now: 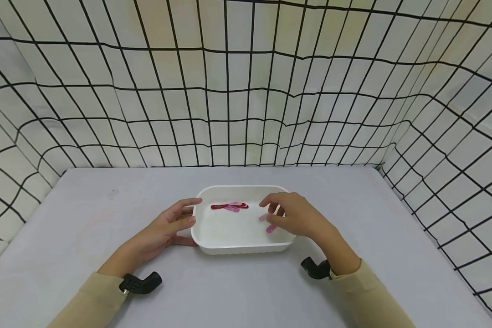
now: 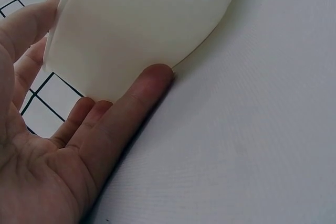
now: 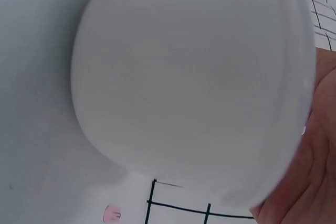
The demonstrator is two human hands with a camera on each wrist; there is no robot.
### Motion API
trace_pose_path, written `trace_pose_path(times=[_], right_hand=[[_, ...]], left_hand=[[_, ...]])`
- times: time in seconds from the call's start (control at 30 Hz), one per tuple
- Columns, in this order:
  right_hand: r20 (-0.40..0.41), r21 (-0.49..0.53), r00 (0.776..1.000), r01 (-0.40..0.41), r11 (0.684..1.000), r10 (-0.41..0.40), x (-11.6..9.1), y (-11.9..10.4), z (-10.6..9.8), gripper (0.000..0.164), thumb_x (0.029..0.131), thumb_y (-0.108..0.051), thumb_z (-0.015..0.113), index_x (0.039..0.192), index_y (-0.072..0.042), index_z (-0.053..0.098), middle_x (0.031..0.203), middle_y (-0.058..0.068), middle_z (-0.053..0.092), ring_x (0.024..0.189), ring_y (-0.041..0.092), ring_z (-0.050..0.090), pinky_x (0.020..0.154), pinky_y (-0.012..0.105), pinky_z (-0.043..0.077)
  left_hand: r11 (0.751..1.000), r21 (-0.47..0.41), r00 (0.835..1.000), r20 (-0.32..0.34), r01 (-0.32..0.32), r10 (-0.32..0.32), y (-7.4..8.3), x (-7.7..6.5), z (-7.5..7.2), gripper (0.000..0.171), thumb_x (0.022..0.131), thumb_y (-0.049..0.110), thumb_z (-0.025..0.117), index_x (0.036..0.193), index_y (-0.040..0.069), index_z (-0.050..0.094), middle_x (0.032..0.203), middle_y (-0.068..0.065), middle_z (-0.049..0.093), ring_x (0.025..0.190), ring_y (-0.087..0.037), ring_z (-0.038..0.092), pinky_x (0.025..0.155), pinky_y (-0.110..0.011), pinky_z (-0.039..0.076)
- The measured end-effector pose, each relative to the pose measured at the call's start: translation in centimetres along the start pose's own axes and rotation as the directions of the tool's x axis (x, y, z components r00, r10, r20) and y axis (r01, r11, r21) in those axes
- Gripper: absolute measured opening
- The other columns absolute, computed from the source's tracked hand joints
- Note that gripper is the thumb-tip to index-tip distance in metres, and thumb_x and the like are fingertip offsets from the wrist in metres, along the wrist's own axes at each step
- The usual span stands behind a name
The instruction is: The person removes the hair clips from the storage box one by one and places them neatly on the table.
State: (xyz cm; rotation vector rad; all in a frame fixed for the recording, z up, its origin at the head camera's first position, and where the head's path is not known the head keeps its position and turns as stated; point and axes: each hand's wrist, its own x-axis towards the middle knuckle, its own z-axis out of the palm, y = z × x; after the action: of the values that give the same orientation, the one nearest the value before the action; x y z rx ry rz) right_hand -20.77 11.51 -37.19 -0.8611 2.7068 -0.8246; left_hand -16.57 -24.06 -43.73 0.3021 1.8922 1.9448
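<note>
A white plastic tray (image 1: pixel 233 234) stands in front of me. My left hand (image 1: pixel 168 230) rests against its left end, fingers spread; the left wrist view shows fingertips touching the tray's outer wall. Left of the tray's middle lies a small pile of red and pink hair clips (image 1: pixel 230 207). Over the tray's right part hovers my right hand (image 1: pixel 297 214), fingers bent, thumb and index apart, with no item visible between them. Below those fingers lie a light pink clip (image 1: pixel 263 217) and a deeper pink clip (image 1: pixel 271 228), partly covered by the hand.
The tray stands on a white cloth-covered table (image 1: pixel 147 187). A black wire grid (image 1: pixel 229 91) with white sheeting behind it rises along the back and sides. In the right wrist view, the tray wall (image 3: pixel 189 77) fills most of the picture, with a small pink patch (image 3: pixel 112 213) below.
</note>
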Motion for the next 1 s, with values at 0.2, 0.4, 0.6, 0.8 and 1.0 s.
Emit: trace_pose_path(times=[0.2, 0.4, 0.6, 0.8, 1.0], right_hand=[[0.083, -0.135, 0.99, -0.1, 0.986, 0.112, 0.0, -0.8, 1.2, 0.032, 0.091, -0.025, 0.071, 0.123, -0.024, 0.066, 0.092, -0.013, 0.064, 0.08, 0.007, 0.059, 0.09, 0.049, 0.049], [0.107, -0.24, 0.988, -0.081, 0.968, 0.109, 0.0, -1.1, 1.6, 0.027, 0.089, -0.027, 0.07, 0.116, -0.029, 0.07, 0.086, -0.016, 0.06, 0.082, 0.005, 0.055, 0.097, 0.059, 0.04], [0.132, -0.243, 0.99, -0.009, 0.97, 0.042, 0.1, -1.2, 1.8, 0.027, 0.089, -0.022, 0.068, 0.116, -0.025, 0.071, 0.082, -0.012, 0.057, 0.081, 0.008, 0.053, 0.083, 0.036, 0.045], [0.141, -0.206, 0.99, 0.043, 0.978, -0.014, 0.3, -1.1, 2.0, 0.024, 0.09, -0.018, 0.067, 0.113, -0.019, 0.072, 0.074, -0.009, 0.057, 0.075, 0.008, 0.053, 0.07, 0.025, 0.047], [0.102, -0.158, 0.994, 0.055, 0.986, -0.039, 0.3, -0.8, 1.9, 0.023, 0.089, -0.013, 0.067, 0.111, -0.017, 0.074, 0.079, -0.011, 0.061, 0.076, 0.008, 0.055, 0.071, 0.025, 0.05]], left_hand=[[1.0, 0.003, 1.0, 0.0, 0.006, -0.006, 0.1, 0.1, 0.1, 0.058, 0.104, 0.016, 0.054, 0.155, 0.015, 0.028, 0.156, -0.019, 0.029, 0.124, -0.032, 0.053, 0.087, -0.056, 0.058], [1.0, -0.01, 1.0, 0.002, 0.008, -0.008, 0.0, 0.1, 0.0, 0.058, 0.104, 0.016, 0.054, 0.155, 0.015, 0.028, 0.156, -0.019, 0.028, 0.124, -0.032, 0.053, 0.087, -0.057, 0.058], [1.0, -0.006, 1.0, -0.007, 0.01, -0.01, 0.2, 0.0, 0.1, 0.056, 0.104, 0.012, 0.051, 0.155, 0.014, 0.027, 0.156, -0.019, 0.028, 0.125, -0.033, 0.052, 0.087, -0.057, 0.058], [1.0, -0.003, 1.0, -0.007, 0.007, -0.007, 0.2, -0.1, 0.1, 0.056, 0.105, 0.012, 0.051, 0.155, 0.014, 0.027, 0.156, -0.02, 0.027, 0.125, -0.032, 0.052, 0.087, -0.057, 0.057], [1.0, -0.002, 1.0, 0.006, 0.001, -0.001, 0.1, 0.0, 0.2, 0.057, 0.104, 0.013, 0.052, 0.155, 0.015, 0.027, 0.156, -0.019, 0.027, 0.125, -0.032, 0.052, 0.087, -0.057, 0.057]])
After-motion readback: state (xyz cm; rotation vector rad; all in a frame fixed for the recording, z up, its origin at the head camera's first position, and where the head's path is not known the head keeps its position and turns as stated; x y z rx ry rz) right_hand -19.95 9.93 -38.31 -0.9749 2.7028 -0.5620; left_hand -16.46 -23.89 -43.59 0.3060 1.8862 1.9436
